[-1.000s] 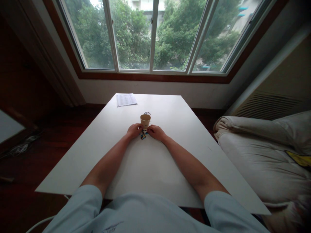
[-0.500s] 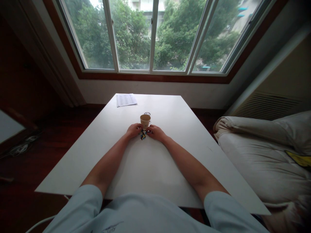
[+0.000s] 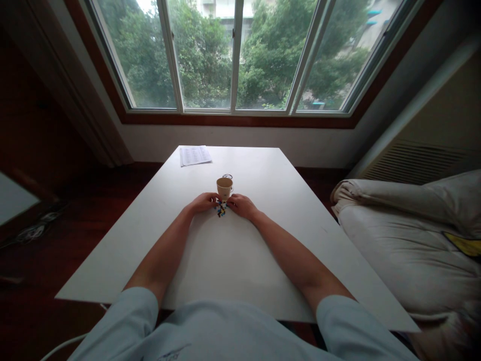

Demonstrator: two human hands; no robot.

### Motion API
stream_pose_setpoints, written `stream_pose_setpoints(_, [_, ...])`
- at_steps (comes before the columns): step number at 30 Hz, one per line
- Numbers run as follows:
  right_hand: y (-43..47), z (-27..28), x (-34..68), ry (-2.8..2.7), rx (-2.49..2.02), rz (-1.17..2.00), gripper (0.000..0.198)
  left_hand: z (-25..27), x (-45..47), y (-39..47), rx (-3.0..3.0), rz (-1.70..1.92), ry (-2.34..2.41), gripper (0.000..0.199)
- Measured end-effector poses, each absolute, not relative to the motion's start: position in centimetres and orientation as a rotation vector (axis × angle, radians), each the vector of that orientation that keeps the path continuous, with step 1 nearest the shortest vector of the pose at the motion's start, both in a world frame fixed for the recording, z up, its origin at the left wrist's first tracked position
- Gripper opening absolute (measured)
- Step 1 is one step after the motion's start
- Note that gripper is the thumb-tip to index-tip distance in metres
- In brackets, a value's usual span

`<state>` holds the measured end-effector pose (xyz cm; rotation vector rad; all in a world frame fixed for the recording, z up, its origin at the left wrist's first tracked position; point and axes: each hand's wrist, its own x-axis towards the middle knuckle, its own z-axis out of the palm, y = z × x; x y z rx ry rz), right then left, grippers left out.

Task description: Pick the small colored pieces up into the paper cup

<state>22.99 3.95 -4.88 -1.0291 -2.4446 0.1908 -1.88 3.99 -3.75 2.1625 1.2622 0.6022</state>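
Observation:
A light-brown cup (image 3: 224,187) with a handle on its right stands upright on the white table (image 3: 233,265). Just in front of it lies a small heap of colourful little pieces (image 3: 221,210), black, blue and yellow, too small to name. My left hand (image 3: 205,201) is at the left of the heap, fingers bent and tips together by the pieces; what they pinch cannot be made out. On the right side, my right hand (image 3: 241,204) is closed near the cup's base, its fingertips at the heap's edge. Whatever those fingers hold is hidden.
Printed papers (image 3: 196,155) lie at the table's far left corner. Behind the cup is a thin dark loop (image 3: 227,176). A pale cushioned sofa (image 3: 406,245) stands to the right, and a window (image 3: 236,60) is beyond the table.
My left hand has shifted slightly left, and its wrist has moved outward. My right hand stays almost where it was. The cup has not visibly moved.

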Motion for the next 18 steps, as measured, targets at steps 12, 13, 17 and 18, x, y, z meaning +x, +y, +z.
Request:
stream_pose_setpoints(12, [3.2, -4.1, 22.9, -2.145, -0.978, 0.231, 0.011, -5.0, -1.4, 4.4, 2.225, 0.67, 1.351, 0.032])
stream_pose_setpoints(13, [3.2, -4.0, 22.9, -2.144, -0.961, 0.216, 0.011, -5.0, -1.3, 4.4, 2.229, 0.674, 1.368, 0.032])
stream_pose_setpoints(17, [2.9, -3.6, 22.9, -2.113, -0.945, 0.139, 0.015, -5.0, -1.1, 4.3, 2.243, 0.663, 1.379, 0.031])
stream_pose_setpoints(18, [2.8, -3.5, 22.9, -2.1, -0.949, 0.12, 0.018, -4.9, -1.1, 4.2, 2.24, 0.661, 1.378, 0.031])
